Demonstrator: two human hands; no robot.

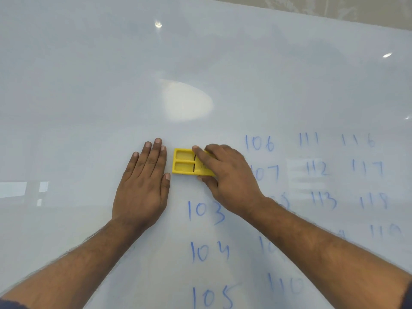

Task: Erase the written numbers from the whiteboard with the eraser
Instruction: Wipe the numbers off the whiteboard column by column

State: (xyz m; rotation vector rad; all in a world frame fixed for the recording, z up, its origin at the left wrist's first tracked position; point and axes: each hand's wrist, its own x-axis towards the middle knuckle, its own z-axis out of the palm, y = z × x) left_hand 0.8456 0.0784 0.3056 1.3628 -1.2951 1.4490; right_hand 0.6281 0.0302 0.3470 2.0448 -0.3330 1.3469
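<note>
Eraser (187,163) is yellow plastic with two recessed windows, flat on the whiteboard (89,85) above blue 103 (206,211); right hand (227,177) clamps it; left hand (142,186) lies flat, fingers spread, just beside.

the whiteboard (89,97) fills the view, glossy with light glare. blue numbers (206,211) run from its centre toward 3 and 5 o'clock. a yellow eraser (185,162) rests at centre; a flat left hand (142,186) lies toward 9 o'clock beside it.
</note>
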